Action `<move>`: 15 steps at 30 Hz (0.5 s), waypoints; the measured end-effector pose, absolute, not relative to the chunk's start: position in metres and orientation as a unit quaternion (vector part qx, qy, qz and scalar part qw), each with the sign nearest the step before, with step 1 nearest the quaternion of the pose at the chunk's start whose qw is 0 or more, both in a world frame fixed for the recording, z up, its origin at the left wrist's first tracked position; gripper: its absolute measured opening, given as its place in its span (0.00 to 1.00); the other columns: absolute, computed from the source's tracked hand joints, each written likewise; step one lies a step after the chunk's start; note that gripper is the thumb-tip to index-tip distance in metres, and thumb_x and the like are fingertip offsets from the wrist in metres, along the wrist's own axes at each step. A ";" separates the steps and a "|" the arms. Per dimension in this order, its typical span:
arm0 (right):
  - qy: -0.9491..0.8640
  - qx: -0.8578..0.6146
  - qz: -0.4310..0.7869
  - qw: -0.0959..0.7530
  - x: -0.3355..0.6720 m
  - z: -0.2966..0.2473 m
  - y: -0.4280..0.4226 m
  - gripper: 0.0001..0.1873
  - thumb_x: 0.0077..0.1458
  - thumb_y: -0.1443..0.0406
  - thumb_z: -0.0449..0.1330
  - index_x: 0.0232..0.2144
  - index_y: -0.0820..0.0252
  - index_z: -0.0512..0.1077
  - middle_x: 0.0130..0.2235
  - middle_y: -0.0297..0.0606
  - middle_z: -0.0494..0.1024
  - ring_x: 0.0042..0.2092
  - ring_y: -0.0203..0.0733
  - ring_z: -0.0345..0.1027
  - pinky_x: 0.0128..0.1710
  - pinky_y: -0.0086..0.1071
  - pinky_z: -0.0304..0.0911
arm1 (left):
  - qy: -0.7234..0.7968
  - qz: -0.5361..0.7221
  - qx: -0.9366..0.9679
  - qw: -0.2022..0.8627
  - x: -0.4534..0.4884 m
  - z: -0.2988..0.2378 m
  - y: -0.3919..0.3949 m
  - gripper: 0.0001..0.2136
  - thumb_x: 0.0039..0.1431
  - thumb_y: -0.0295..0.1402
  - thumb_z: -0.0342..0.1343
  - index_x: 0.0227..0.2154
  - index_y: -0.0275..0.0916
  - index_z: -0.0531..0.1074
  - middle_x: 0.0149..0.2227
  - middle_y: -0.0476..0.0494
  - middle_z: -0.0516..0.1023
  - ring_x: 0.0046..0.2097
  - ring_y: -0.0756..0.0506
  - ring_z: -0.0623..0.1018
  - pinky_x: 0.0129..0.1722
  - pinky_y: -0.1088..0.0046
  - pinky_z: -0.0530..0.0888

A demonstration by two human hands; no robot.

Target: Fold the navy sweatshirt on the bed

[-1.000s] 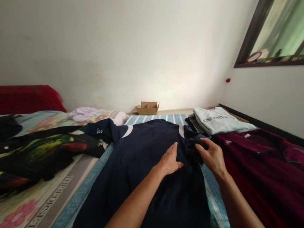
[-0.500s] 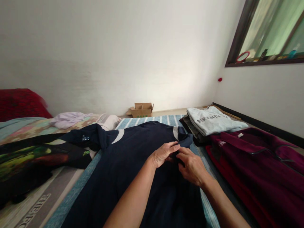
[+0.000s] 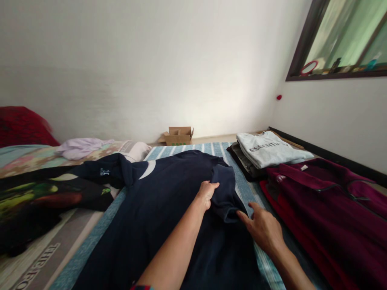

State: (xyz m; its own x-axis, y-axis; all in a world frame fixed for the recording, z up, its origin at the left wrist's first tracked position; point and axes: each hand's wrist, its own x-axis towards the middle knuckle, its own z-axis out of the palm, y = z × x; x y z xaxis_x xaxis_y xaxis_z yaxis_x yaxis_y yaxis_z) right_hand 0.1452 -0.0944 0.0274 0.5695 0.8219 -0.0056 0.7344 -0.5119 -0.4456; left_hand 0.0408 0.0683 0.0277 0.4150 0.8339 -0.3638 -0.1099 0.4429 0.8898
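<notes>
A navy shirt (image 3: 169, 201) with a white stripe at its left shoulder lies spread over the blue striped bed cover (image 3: 157, 152). Its right sleeve (image 3: 223, 189) is folded inward over the body, the cuff pointing toward me. My left hand (image 3: 206, 194) pinches the inner edge of that sleeve, thumb on top. Beside the cuff is my right hand (image 3: 263, 223), fingers apart, with a fingertip at the cuff's edge. The shirt's left sleeve (image 3: 105, 171) stretches out to the left over a dark printed garment (image 3: 54, 197).
On the right lie a folded light grey "ESSENTIALS" top (image 3: 269, 149) on dark clothes and a maroon zip garment (image 3: 329, 201) over red cloth. An open cardboard box (image 3: 178, 137) stands by the wall. Lilac cloth (image 3: 81, 148) and a red bundle (image 3: 24, 127) are at left.
The right sleeve has been folded over onto the shirt body and now lies toward me. My hands have moved apart, the right one going down and right off the bunched cloth.
</notes>
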 end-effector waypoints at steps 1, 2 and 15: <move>-0.440 -0.866 0.135 0.195 0.148 0.022 -0.097 0.28 0.53 0.48 0.51 0.46 0.63 0.69 0.34 0.47 0.78 0.38 0.52 0.72 0.32 0.37 0.61 | 0.429 0.322 0.420 0.732 0.044 0.030 0.068 0.01 0.46 0.25 0.58 0.24 0.34 0.73 0.22 0.42 0.77 0.26 0.43 0.78 0.32 0.64 0.75; -0.438 -0.861 0.164 0.202 0.150 0.017 -0.098 0.28 0.51 0.47 0.52 0.44 0.64 0.70 0.32 0.46 0.77 0.36 0.52 0.73 0.31 0.36 0.60 | 0.424 0.321 0.425 0.733 0.048 0.033 0.067 0.01 0.46 0.24 0.57 0.24 0.34 0.73 0.22 0.42 0.77 0.26 0.43 0.78 0.31 0.64 0.75; -0.415 -0.775 0.339 0.336 0.146 -0.007 -0.108 0.06 0.42 0.64 0.56 0.19 0.57 0.61 0.15 0.26 0.62 0.16 0.33 0.57 0.16 0.26 0.45 | 0.388 0.305 0.539 0.682 0.103 0.091 0.092 0.04 0.46 0.28 0.60 0.24 0.35 0.70 0.25 0.42 0.76 0.31 0.42 0.77 0.33 0.66 0.74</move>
